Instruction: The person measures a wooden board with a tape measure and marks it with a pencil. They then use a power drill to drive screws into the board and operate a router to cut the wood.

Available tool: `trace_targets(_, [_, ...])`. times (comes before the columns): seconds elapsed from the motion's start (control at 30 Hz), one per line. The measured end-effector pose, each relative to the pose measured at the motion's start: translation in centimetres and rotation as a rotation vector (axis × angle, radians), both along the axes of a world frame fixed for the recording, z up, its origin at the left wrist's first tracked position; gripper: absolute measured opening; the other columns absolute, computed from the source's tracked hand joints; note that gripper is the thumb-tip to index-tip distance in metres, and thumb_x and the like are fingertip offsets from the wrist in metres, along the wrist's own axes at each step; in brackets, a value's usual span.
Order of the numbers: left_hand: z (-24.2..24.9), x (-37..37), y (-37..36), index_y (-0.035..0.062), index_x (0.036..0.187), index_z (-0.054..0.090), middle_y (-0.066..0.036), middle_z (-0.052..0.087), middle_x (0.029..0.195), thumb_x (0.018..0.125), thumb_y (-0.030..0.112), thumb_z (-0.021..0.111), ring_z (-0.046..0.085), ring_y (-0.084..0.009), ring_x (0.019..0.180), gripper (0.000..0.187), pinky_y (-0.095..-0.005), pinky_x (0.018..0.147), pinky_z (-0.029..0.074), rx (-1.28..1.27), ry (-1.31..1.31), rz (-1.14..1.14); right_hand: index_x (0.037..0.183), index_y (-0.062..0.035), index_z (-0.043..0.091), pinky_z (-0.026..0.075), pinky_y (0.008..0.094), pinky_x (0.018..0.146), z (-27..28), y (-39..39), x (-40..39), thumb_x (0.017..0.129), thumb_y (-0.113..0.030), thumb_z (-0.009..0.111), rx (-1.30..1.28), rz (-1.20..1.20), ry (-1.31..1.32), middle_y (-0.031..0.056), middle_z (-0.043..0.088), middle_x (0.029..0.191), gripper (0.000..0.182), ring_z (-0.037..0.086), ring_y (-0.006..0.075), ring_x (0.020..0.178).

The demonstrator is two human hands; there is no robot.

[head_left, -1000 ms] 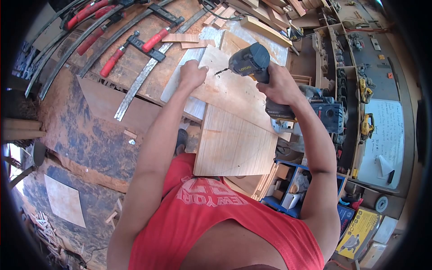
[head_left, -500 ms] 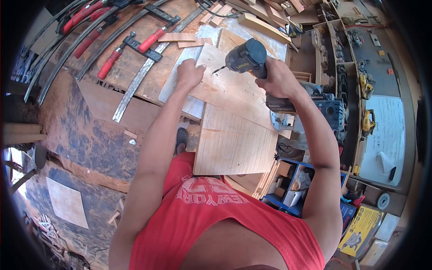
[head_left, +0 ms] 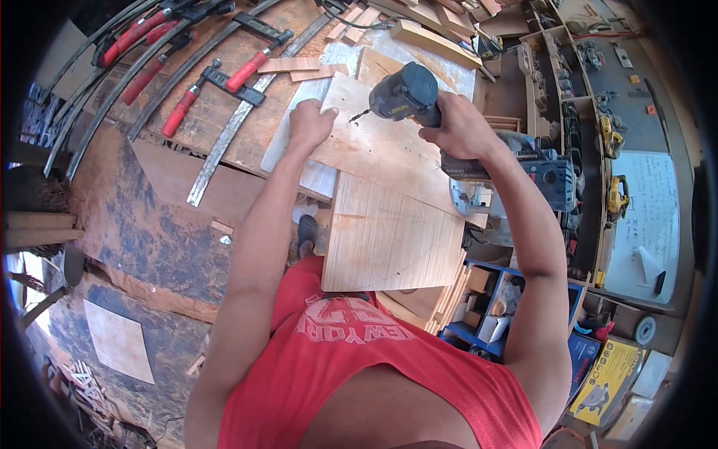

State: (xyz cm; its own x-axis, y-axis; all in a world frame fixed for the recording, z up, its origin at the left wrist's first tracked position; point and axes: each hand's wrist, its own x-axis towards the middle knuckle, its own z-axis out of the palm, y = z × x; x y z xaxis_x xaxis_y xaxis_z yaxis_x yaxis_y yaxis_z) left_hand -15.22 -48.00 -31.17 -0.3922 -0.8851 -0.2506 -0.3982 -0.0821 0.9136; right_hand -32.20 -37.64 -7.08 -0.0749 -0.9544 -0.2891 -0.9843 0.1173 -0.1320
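Observation:
My right hand (head_left: 462, 129) is wrapped round the handle of a cordless drill (head_left: 404, 93). The drill lies tipped to the left, and its dark twist bit (head_left: 360, 116) is over the upper part of a pale plywood board (head_left: 378, 148). Several small dark holes show in that board. At the board's left edge, my left hand (head_left: 310, 126) is closed, the thumb reaching over the top and the other fingers curled mostly out of sight. Nearer my body, a second striped wooden panel (head_left: 389, 232) lies against the first board and reaches my waist.
Bar clamps with red handles (head_left: 248, 71) lie on the workbench (head_left: 217, 39) at upper left. Wood strips (head_left: 441, 46) are piled at the back. On the right are a blue power tool (head_left: 550, 181), a blue crate (head_left: 482, 346), shelves and a whiteboard (head_left: 639, 224).
The drill and my right hand have shifted slightly left and up. My left hand stays at the board's edge, and the view has turned a little.

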Motion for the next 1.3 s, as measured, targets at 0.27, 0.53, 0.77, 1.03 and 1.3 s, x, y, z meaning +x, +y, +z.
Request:
trace_targets(0.27, [-0.4,0.0,-0.1,-0.0045,0.106,0.072,-0.025,0.073,0.102,0.084,0.033,0.076,0.071,-0.0369,0.100,0.044,-0.0427,0.090,0.053,-0.014,-0.009,-0.003,0.100,0.0047,0.060,0.050,0.0498,0.083,-0.5,-0.5,-1.3,0.069,-0.015,0.071,0.009,0.053,-0.025,0.0279,0.066,0.088,0.038,0.064,0.0461,0.092])
trace_targets(0.53, [-0.7,-0.2,0.0,-0.0040,0.102,0.073,-0.027,0.072,0.102,0.083,0.034,0.076,0.070,-0.0396,0.101,0.042,-0.0442,0.091,0.053,-0.014,0.011,0.028,0.101,0.0048,0.061,0.052,0.0458,0.084,0.2,-0.6,-0.7,0.070,-0.014,0.071,0.053,-0.015,-0.065,0.0255,0.069,0.092,0.037,0.066,0.0432,0.093])
trace_targets(0.77, [-0.8,-0.2,-0.1,-0.0038,0.096,0.073,-0.027,0.073,0.096,0.083,0.033,0.076,0.070,-0.0408,0.096,0.040,-0.0453,0.087,0.053,-0.019,0.031,0.027,0.100,0.0055,0.062,0.051,0.0459,0.083,0.3,-0.6,-0.8,0.069,-0.014,0.079,0.055,-0.060,-0.140,0.0260,0.067,0.092,0.041,0.065,0.0426,0.088])
trace_targets(1.03, [-1.3,-0.3,-0.1,-0.0026,0.099,0.074,-0.025,0.073,0.097,0.084,0.033,0.076,0.071,-0.0386,0.097,0.038,-0.0437,0.088,0.053,-0.002,0.036,0.043,0.105,0.0054,0.061,0.051,0.0463,0.082,-0.5,-0.9,-1.2,0.069,-0.013,0.079,0.035,0.032,-0.102,0.0259,0.066,0.090,0.044,0.065,0.0435,0.089])
trace_targets(1.3, [-0.9,-0.3,-0.2,-0.0035,0.102,0.073,-0.026,0.072,0.102,0.085,0.031,0.074,0.071,-0.0386,0.099,0.038,-0.0439,0.089,0.053,0.045,0.044,0.021,0.100,0.0011,0.067,0.050,0.0300,0.066,3.3,-1.4,-3.8,0.075,-0.016,0.084,-0.231,-0.346,-0.336,0.0051,0.067,0.081,0.035,0.061,0.0141,0.068])
